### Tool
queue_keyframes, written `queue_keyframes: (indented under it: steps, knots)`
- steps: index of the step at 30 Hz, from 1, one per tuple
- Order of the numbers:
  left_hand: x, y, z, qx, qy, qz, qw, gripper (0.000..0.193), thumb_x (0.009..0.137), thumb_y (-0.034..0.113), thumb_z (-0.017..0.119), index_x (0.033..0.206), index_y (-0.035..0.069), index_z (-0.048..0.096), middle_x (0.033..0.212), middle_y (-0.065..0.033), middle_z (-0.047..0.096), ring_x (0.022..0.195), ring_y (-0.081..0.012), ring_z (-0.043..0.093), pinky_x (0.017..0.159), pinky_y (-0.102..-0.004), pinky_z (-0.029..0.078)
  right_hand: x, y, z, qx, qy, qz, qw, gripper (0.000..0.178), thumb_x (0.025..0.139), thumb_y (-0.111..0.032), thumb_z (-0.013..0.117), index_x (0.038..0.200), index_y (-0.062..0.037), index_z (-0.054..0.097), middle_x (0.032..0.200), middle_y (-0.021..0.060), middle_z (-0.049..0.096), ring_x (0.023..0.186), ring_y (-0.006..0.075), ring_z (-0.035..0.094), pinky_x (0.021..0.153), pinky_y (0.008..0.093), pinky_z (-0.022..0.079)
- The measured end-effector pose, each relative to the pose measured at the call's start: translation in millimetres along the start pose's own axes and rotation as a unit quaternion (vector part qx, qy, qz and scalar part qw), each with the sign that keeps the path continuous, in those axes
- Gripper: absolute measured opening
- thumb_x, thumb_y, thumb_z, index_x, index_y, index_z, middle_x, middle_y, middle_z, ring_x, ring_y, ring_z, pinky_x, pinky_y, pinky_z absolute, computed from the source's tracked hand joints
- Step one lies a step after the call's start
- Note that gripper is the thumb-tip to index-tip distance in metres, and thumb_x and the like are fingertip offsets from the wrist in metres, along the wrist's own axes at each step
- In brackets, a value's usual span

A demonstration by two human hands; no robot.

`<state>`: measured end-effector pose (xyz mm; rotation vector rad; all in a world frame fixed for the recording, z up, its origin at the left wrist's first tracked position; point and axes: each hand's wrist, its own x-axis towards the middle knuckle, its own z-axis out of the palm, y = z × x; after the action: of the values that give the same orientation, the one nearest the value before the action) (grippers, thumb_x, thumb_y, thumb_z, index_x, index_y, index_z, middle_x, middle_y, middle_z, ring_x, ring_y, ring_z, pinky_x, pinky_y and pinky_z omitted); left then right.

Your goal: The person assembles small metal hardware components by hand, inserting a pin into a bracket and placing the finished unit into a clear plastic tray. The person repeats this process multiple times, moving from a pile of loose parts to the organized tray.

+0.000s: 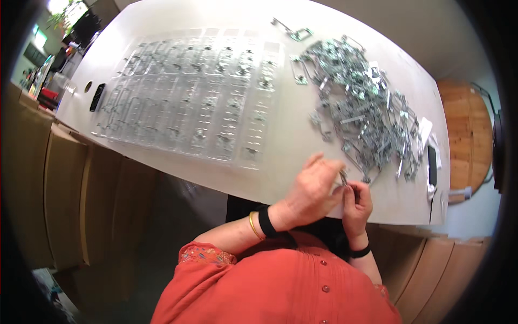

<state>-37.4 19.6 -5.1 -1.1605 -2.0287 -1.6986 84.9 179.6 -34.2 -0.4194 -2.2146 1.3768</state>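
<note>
Close to the table's near edge, my left hand and my right hand meet at their fingertips. Between them is a small, thin metal part, mostly covered by the fingers. Both hands are closed on it in a pinch, and its exact shape cannot be made out. Just beyond my hands spreads a large heap of bent silver metal brackets with thin arms and flat plates. To the left lie clear plastic blister trays, with similar metal pieces in many of their slots.
A white table carries everything. A black rectangular object lies by its left end, near a hole. At the right edge are a dark flat object and white scraps. A wooden stool and cardboard boxes stand around the table.
</note>
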Motion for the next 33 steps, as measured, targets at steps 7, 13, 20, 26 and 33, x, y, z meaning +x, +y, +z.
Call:
queue_keyframes:
  steps: [7, 13, 20, 26, 33]
  knots:
    - [-17.5, -3.3, -25.9, -0.01, -0.007, -0.069, 0.998, 0.053, 0.083, -0.005, 0.078, 0.131, 0.0, 0.056, 0.124, -0.0149, 0.072, 0.11, -0.0295, 0.074, 0.118, -0.0489, 0.048, 1.3, -10.5, 0.1, -0.022, -0.005, -0.021, 1.0, 0.011, 0.104, -0.009, 0.072, 0.112, -0.0029, 0.068, 0.097, 0.0036, 0.071, 0.086, 0.0103, 0.065, 0.08, 0.0247, 0.053]
    - [-38.1, -0.8, -47.3, -0.023, -0.037, -0.22, 0.975, 0.053, 0.086, -0.005, 0.078, 0.132, -0.001, 0.053, 0.14, -0.0214, 0.067, 0.127, -0.0326, 0.068, 0.113, -0.0448, 0.05, 1.0, -12.0, 0.8, -0.026, -0.008, -0.04, 0.999, 0.01, 0.104, -0.006, 0.072, 0.112, -0.0023, 0.067, 0.098, 0.0046, 0.071, 0.087, 0.0112, 0.065, 0.081, 0.0252, 0.053]
    - [-33.9, 13.3, -53.1, 0.127, -0.051, -0.161, 0.977, 0.045, 0.085, -0.004, 0.079, 0.127, -0.002, 0.063, 0.134, -0.0234, 0.065, 0.126, -0.0388, 0.063, 0.103, -0.0432, 0.054, 1.2, -12.7, -0.2, -0.027, -0.01, -0.037, 0.999, 0.009, 0.104, -0.006, 0.071, 0.112, -0.002, 0.067, 0.099, 0.0047, 0.071, 0.087, 0.0114, 0.065, 0.08, 0.0253, 0.054]
    - [-27.6, 13.3, -58.7, 0.15, -0.065, -0.159, 0.974, 0.031, 0.089, -0.005, 0.075, 0.119, -0.002, 0.067, 0.112, -0.0184, 0.068, 0.095, -0.0328, 0.068, 0.083, -0.0423, 0.056, 4.1, -11.6, 1.7, -0.017, -0.004, -0.04, 0.999, 0.009, 0.104, -0.005, 0.072, 0.111, -0.0022, 0.067, 0.099, 0.0052, 0.07, 0.085, 0.0124, 0.065, 0.079, 0.0258, 0.054]
    - [-25.6, 12.4, -48.6, 0.194, -0.06, -0.161, 0.966, 0.009, 0.093, 0.002, 0.071, 0.1, 0.001, 0.065, 0.09, -0.0192, 0.065, 0.081, -0.0406, 0.065, 0.073, -0.0471, 0.053, 1.5, -6.2, -0.8, -0.03, -0.006, -0.034, 0.999, 0.006, 0.103, -0.004, 0.072, 0.108, -0.0026, 0.069, 0.095, 0.0038, 0.068, 0.084, 0.0113, 0.062, 0.078, 0.0258, 0.052]
